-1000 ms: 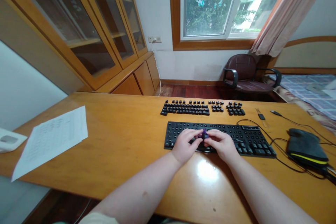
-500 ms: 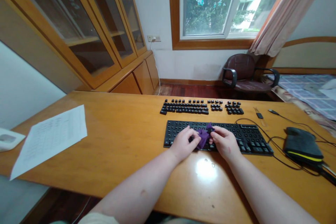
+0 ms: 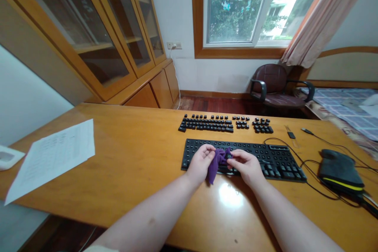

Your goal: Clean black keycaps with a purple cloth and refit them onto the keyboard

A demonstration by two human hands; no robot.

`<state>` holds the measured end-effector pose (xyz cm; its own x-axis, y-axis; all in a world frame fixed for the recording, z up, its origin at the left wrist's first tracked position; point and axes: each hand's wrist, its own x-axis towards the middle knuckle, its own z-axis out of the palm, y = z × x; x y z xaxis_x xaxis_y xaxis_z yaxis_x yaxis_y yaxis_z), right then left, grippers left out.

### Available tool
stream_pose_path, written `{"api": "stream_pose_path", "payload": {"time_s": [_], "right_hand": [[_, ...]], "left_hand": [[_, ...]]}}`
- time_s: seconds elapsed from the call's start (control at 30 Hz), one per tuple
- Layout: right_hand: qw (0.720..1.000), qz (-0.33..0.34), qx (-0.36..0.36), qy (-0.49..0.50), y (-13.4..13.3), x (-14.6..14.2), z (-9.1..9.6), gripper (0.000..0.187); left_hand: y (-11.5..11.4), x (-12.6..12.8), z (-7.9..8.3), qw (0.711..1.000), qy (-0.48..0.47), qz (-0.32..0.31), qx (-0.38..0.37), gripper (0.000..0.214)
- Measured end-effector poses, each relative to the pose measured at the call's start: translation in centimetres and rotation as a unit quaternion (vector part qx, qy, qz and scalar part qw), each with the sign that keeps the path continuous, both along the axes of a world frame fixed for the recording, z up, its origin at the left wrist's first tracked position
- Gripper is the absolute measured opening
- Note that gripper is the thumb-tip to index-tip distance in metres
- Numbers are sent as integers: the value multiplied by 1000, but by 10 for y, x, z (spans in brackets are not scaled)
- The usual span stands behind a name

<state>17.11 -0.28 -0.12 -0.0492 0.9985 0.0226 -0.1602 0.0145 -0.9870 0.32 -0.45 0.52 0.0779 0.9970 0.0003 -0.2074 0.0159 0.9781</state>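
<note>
Both my hands are over the black keyboard base (image 3: 274,156), which has most of its keycaps off. My left hand (image 3: 200,163) is closed on a purple cloth (image 3: 215,163) that hangs down from my fingers. My right hand (image 3: 246,165) pinches a small dark keycap (image 3: 228,156) against the cloth's upper edge. The removed keycaps (image 3: 224,123) lie in ordered rows on the wooden desk (image 3: 132,161) just behind the keyboard.
A printed sheet of paper (image 3: 53,156) lies at the desk's left, with a white object (image 3: 7,156) beyond it. A black pouch (image 3: 339,168) and cables (image 3: 307,161) sit at the right. A brown armchair (image 3: 276,86) stands under the window.
The purple cloth has come unfolded and now hangs lower from my left hand. Both hands have stayed over the keyboard's middle and drawn slightly toward me.
</note>
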Motion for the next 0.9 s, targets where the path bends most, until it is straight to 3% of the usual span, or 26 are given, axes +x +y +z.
{"api": "stream_pose_path", "payload": {"time_s": [0.17, 0.43, 0.6, 0.9], "right_hand": [[1000, -2, 0, 3, 0, 0, -1, 23], [996, 64, 14, -56, 0, -1, 8, 19], [993, 59, 35, -95, -1, -4, 15, 18], [993, 58, 49, -96, 0, -2, 7, 18]], "left_hand": [[-3, 1, -4, 991, 99, -42, 78, 26], [-3, -5, 0, 958, 244, 0, 152, 22], [-3, -5, 2, 947, 266, 23, 177, 10], [-2, -3, -1, 957, 238, 9, 164, 19]]}}
